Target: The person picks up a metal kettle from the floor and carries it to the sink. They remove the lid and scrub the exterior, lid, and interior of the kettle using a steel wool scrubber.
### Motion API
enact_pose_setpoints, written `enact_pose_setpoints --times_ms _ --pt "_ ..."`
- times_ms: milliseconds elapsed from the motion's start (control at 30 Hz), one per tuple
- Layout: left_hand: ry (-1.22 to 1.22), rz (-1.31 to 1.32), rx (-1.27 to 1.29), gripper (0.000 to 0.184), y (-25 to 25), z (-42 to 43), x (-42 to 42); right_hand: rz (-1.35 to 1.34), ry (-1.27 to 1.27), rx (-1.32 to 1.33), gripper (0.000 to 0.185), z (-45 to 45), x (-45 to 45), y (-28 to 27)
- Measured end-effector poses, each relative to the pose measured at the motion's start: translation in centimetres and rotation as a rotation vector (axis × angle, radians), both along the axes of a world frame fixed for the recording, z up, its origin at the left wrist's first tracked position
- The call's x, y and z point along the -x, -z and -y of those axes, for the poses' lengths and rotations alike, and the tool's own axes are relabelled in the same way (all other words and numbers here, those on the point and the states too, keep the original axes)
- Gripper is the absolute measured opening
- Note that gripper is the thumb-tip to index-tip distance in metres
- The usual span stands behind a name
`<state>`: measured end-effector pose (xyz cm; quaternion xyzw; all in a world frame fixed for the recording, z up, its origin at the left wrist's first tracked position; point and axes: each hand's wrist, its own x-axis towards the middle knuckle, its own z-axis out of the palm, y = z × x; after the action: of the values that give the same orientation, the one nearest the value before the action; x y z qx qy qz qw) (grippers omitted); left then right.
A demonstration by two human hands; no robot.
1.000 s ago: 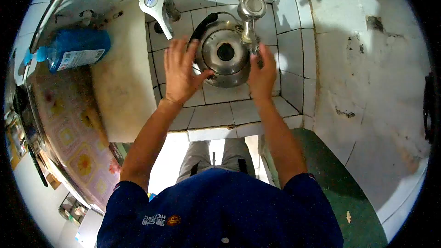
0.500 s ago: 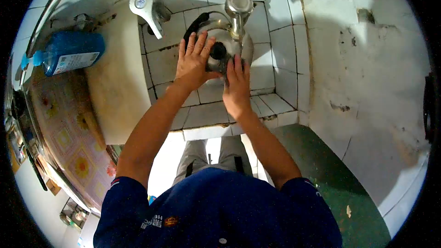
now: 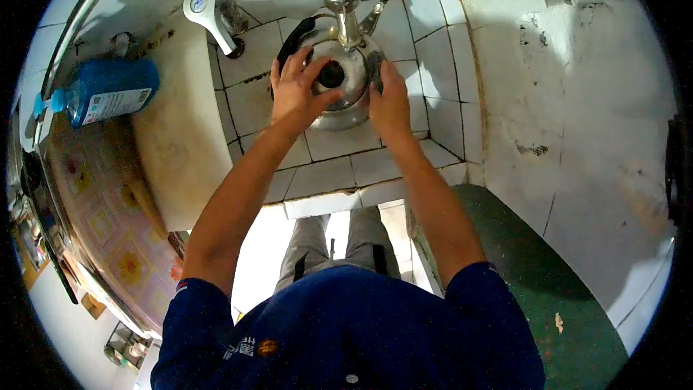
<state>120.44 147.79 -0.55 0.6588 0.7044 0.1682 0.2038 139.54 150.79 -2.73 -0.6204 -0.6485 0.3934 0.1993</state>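
Note:
A round steel kettle (image 3: 343,117) stands in the tiled sink under the right tap. Its lid has a black knob (image 3: 331,74), and its black handle (image 3: 292,42) leans to the left. The spout (image 3: 373,17) points up and right, behind the tap. My left hand (image 3: 294,97) rests on the kettle's left side and lid, thumb and fingers curved around the knob without closing on it. Against the kettle's right side, my right hand (image 3: 390,105) presses a dark grey scrubber (image 3: 375,68), which its fingers partly cover.
Two taps hang over the sink: a white-levered one (image 3: 209,18) on the left and a metal one (image 3: 346,11) directly above the kettle. A blue bottle (image 3: 115,90) lies on the left ledge. White tiled walls (image 3: 442,65) enclose the sink; a green surface (image 3: 534,274) is at right.
My right hand has moved from the kettle's front top to its right side with the scrubber. My left fingers have curled from flatter to bent. The spout now shows beside the tap.

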Motion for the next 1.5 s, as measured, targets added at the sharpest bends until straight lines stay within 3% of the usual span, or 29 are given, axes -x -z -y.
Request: enact_pose_setpoints --times_ms 67,200,333,400,667,733,767,833,867,933,1100,1233,1367,1500 --pt "-0.066 0.044 -0.056 0.061 0.3 -0.1 -0.5 0.096 -0.054 -0.134 0.051 2.3 -0.5 1.1" --pt "-0.044 0.077 -0.210 0.052 2.0 0.1 -0.3 -0.001 0.037 -0.058 0.052 2.8 -1.6 1.9" --pt "-0.096 0.166 -0.220 0.052 1.7 0.4 -0.4 -0.099 0.080 0.159 0.054 1.6 -1.8 0.5" --pt "-0.168 0.378 -0.180 0.052 1.6 0.6 -0.4 -0.137 0.089 0.183 0.056 1.2 -1.8 1.0" --pt "-0.047 0.280 -0.334 0.050 -1.3 1.0 -1.1 -0.080 0.061 0.100 0.054 2.7 -1.2 2.7" --pt "-0.049 0.223 -0.360 0.050 -2.1 1.4 -1.5 -0.317 0.192 0.362 0.048 1.7 -0.4 -1.5" --pt "-0.049 0.221 -0.372 0.050 -2.3 1.6 -1.5 -0.319 0.188 0.351 0.048 1.4 -0.4 -2.8" --pt "-0.224 0.528 -0.331 0.047 -3.5 3.0 -1.6 -0.461 0.396 0.289 0.043 2.8 -0.6 -5.1" --pt "-0.403 0.962 -0.118 0.039 -4.5 4.3 -2.3 -0.465 0.382 0.292 0.043 3.8 -0.6 -6.0" --pt "-0.490 1.101 -0.137 0.036 -6.0 6.0 -2.5 -0.737 0.478 0.129 0.042 6.3 -0.8 -8.3" --pt "-0.658 1.555 -0.173 0.018 -8.2 9.5 -3.2 -0.566 0.092 -0.006 0.053 13.1 1.3 -14.8" --pt "-0.663 1.606 -0.130 0.017 -10.7 11.4 -2.5 -0.607 -0.226 -0.229 0.062 15.6 3.8 -18.8" --pt "-0.470 1.438 -0.361 0.019 -13.2 12.9 -0.9 -0.857 -0.050 -0.030 0.043 15.2 5.6 -22.3" --pt "-0.368 1.267 -0.503 0.026 -15.0 13.8 0.5 -0.807 0.088 0.094 0.039 14.5 6.7 -24.9"
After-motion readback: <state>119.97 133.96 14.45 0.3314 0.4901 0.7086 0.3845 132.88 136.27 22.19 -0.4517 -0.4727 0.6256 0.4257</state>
